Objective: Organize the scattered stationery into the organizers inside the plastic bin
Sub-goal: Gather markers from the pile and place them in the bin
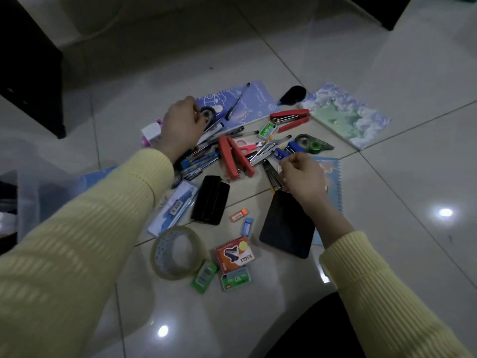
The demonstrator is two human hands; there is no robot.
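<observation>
Stationery lies scattered on the tiled floor. My left hand is curled over the far side of the pile, closed around a white marker next to a black tape roll. My right hand has its fingers pinched on a small dark stapler, just below a blue staple remover. Two red staplers, pink scissors and several pens lie between my hands. The translucent plastic bin stands at the left, partly hidden by my sleeve.
Closer to me lie a clear tape roll, staple boxes, a black hole punch and a black notebook. Spiral notebooks lie at the back. Dark furniture stands far left.
</observation>
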